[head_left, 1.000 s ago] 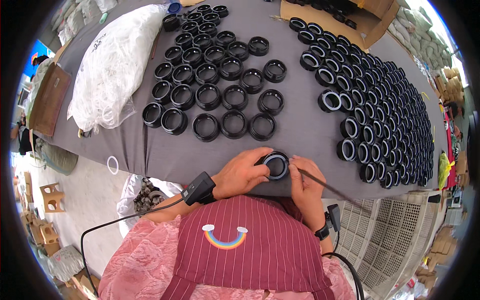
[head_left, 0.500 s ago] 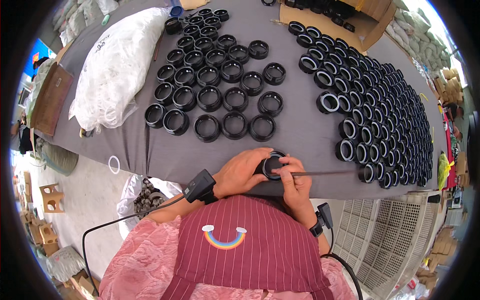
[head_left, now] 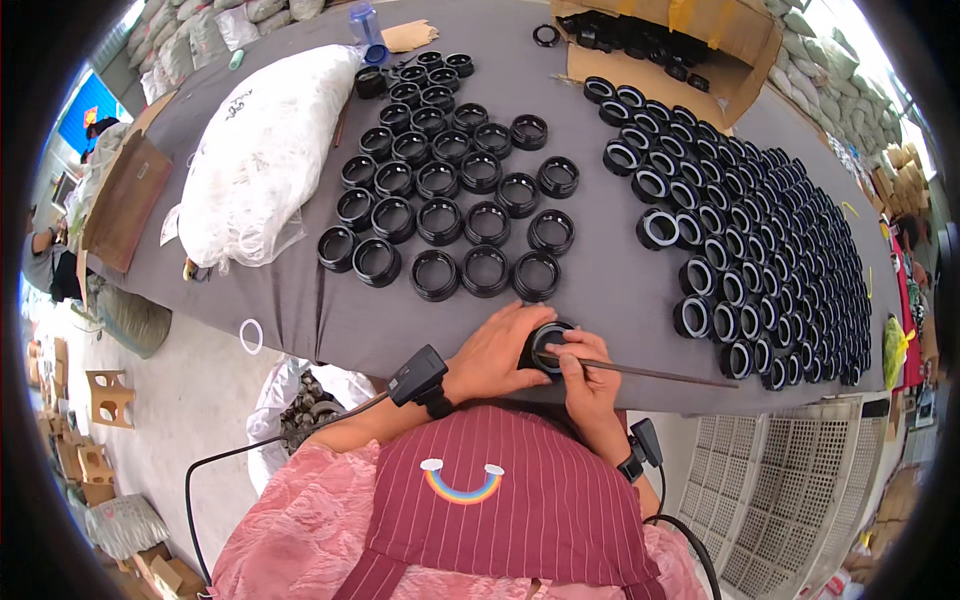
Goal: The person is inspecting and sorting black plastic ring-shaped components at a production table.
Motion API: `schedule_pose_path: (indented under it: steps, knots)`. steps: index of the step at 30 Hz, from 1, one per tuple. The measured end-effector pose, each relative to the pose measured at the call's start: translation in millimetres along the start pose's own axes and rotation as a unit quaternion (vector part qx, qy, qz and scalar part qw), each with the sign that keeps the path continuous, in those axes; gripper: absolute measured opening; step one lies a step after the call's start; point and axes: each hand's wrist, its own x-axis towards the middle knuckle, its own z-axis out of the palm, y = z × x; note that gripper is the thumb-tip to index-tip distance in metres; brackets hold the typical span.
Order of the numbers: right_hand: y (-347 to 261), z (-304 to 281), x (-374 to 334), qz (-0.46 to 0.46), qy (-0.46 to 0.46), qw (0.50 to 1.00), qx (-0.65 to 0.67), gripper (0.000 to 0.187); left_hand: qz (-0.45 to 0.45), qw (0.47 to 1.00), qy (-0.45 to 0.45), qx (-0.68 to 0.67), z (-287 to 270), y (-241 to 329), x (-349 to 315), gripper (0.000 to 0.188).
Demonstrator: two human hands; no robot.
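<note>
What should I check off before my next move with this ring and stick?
1. Left hand gripping the held black ring: ok.
2. Right hand gripping the thin dark stick: ok.
3. Stick tip touching the held ring: cannot tell, too small and dark there.
4. Left fingers clear of the nearest row ring: cannot tell, they are very close.
5. Stick's far end clear of the right-side ring cluster: cannot tell, it ends close by.
6. Left wrist cable away from the stick: ok.

Rows of black rings (head_left: 768,250), piled sacks (head_left: 815,62) and a cardboard carton (head_left: 748,72) mark this as a workshop.
</note>
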Motion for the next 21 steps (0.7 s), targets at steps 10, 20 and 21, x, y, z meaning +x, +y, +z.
schedule_pose_path:
  steps: [10, 20, 21]
  knots:
    - [-12.1, -3.1, 14.8, -0.105, 0.009, 0.978, -0.179, 0.006, 0.008, 1.0, 0.006, 0.019, 0.4, -1.4, 4.1, 0.076]
    - [-9.5, -10.9, 3.8, 0.058, 0.044, 0.984, -0.159, 0.013, 0.004, 0.999, 0.01, 0.034, -2.7, 1.2, 0.8, 0.076]
    - [-6.6, -12.6, 1.3, 0.052, 0.042, 0.986, -0.155, 0.013, 0.004, 0.999, 0.014, 0.041, -2.8, -0.2, 0.3, 0.076]
